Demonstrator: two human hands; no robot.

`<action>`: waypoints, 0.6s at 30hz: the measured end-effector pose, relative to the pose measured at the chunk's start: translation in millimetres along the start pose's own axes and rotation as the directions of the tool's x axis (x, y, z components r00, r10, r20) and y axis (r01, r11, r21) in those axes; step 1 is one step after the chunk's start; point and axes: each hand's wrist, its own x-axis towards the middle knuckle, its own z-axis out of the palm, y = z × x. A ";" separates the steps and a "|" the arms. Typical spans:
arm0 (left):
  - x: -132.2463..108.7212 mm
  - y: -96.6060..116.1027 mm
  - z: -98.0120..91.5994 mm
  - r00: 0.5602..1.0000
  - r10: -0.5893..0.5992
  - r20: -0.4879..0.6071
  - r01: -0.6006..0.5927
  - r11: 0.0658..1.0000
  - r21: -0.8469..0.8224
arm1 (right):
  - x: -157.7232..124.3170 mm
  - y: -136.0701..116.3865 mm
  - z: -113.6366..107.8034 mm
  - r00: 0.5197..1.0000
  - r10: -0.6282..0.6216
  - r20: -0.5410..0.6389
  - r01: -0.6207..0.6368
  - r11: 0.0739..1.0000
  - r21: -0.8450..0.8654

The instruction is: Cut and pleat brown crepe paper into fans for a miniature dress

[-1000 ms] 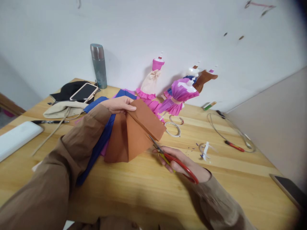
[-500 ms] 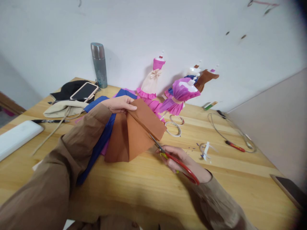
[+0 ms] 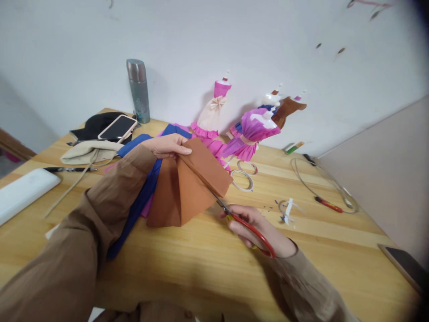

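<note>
1. My left grip is closed on a brown sheet, thumb on top near its upper corner; I cannot tell whether the sheet is cloth or paper.
2. The sheet hangs in front of me above the tabletop, between my two grips; its upper part is folded over into a flap, and the lower part fans out beneath with a darker panel at the left.
3. My right grip is wrapped around a pair of scissors with red and yellow handles; the blades point up and to the left, close together, their tips at the sheet just under the flap's lower edge; how deep they sit in it I cannot tell.
4. Blue material lies under and beside my left forearm, partly behind the sheet; a strip of purple material shows between the two.
5. Just beyond the sheet's right corner lies a white ring; loose scraps lie farther right.
6. Toward the wall stand small dressed figures, one in pink and cream, one in purple, one in brown; a flask stands upright at the left, near a phone.
</note>
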 end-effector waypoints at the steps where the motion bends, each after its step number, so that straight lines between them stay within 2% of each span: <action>1: 0.1 -0.2 -0.1 1.000 0.001 0.000 -0.001 1.000 0.001 | -0.6 -0.3 -0.1 1.000 0.002 -0.009 -0.002 1.000 -0.006; 6: 1.5 -1.1 1.4 1.000 -0.001 0.025 0.001 1.000 -0.001 | -2.1 -0.8 -2.1 1.000 0.003 0.023 -0.002 1.000 -0.030; 12: 2.8 -2.6 4.0 0.999 -0.033 0.038 0.033 0.999 -0.006 | -3.1 3.0 -4.1 0.989 -0.120 0.089 0.125 0.991 -0.044; 18: 4.3 -4.5 7.5 0.998 -0.016 0.055 0.017 1.000 -0.018 | -0.5 8.1 -8.0 0.965 -0.237 0.116 0.253 0.956 -0.148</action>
